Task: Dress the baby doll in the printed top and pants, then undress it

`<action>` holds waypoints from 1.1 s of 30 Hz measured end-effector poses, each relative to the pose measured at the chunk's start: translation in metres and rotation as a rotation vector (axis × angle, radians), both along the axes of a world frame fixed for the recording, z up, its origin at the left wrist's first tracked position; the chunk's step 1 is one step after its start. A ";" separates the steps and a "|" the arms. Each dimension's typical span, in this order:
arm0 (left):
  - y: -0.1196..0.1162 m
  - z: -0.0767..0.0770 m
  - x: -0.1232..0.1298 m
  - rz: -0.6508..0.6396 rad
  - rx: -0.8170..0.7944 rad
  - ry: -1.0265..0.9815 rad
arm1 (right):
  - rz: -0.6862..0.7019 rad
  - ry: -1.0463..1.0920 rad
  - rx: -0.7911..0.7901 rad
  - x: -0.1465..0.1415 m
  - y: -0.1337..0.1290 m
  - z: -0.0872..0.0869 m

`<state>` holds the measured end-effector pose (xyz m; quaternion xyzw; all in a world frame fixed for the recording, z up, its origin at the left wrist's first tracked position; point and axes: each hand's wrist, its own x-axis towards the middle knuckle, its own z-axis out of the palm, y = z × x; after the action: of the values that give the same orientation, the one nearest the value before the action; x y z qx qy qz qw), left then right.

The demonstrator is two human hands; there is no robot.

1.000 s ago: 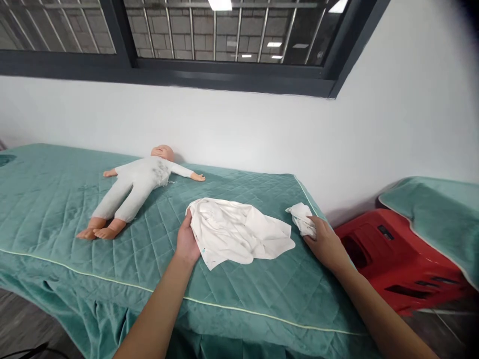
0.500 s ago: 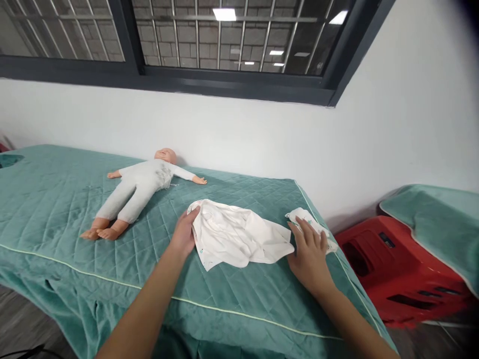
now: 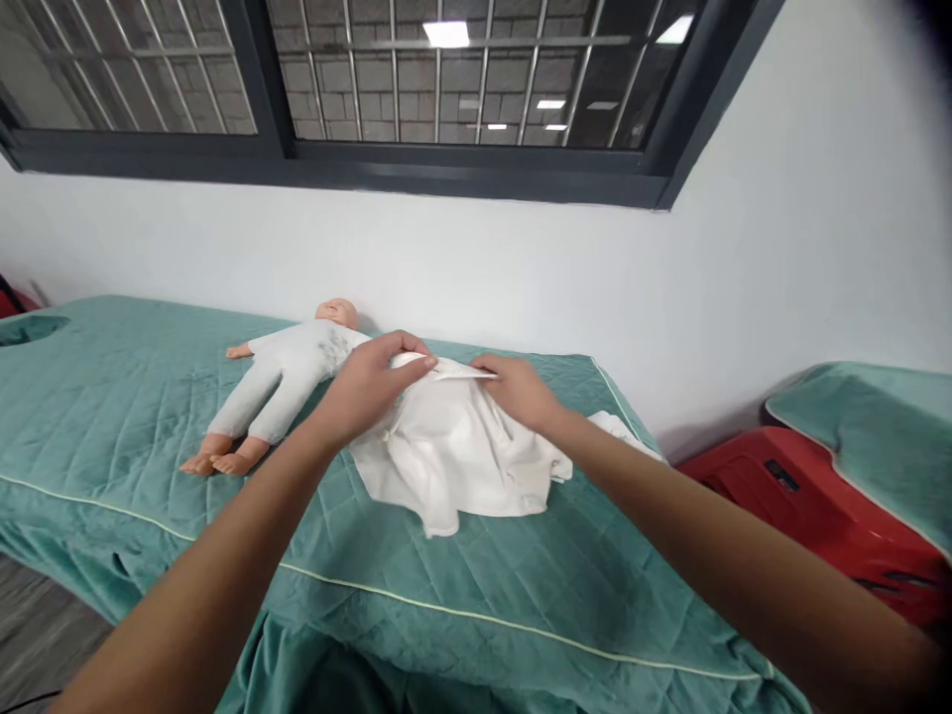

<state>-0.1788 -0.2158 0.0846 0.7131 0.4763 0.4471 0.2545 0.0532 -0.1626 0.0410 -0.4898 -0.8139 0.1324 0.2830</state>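
Observation:
A white cloth garment hangs from both hands, its lower part spread on the green quilted bed cover. My left hand pinches its top edge on the left, fingers closed. My right hand grips the same edge a short way to the right. To the left, a baby doll with a white cloth body lies on its back, its head toward the wall; the arm nearest my left hand is hidden. Behind my right forearm, a second white cloth shows in part.
A white wall and a dark-framed barred window stand behind the bed. At the right is a red plastic object, partly under another green cover. A dark hole in the cover shows at the far left.
My right hand has moved up and left from beside the second cloth and taken hold of the garment. My left hand has risen, and the garment's top edge is lifted.

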 end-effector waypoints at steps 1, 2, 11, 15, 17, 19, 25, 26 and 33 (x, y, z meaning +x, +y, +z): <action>-0.001 0.004 -0.005 0.052 0.064 0.069 | -0.013 0.014 0.017 0.007 0.000 0.008; -0.002 0.007 -0.011 0.109 0.119 0.134 | -0.025 0.031 0.031 0.015 -0.002 0.015; -0.012 0.002 -0.043 0.389 0.233 0.591 | -0.122 0.198 -0.157 0.079 -0.045 0.056; -0.001 0.007 -0.043 0.351 0.132 0.632 | -0.106 0.267 -0.284 0.098 -0.050 0.057; 0.013 0.006 -0.038 0.315 0.056 0.657 | -0.104 0.230 -0.310 0.102 -0.046 0.050; 0.025 -0.006 -0.026 0.296 0.017 0.642 | -0.142 0.126 -0.284 0.098 -0.041 0.036; 0.011 -0.112 0.052 0.086 0.017 0.127 | -0.173 -0.224 0.113 0.039 -0.051 -0.051; 0.003 -0.133 0.064 0.029 -0.008 0.087 | -0.125 -0.230 0.093 0.026 -0.055 -0.067; 0.010 -0.178 0.071 0.071 -0.030 0.592 | -0.373 -0.477 -0.125 -0.028 -0.052 -0.106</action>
<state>-0.1075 -0.2060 -0.0939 0.7915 0.5609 0.2214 0.0991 0.0251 -0.2145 -0.0650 -0.6645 -0.7437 0.0090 0.0727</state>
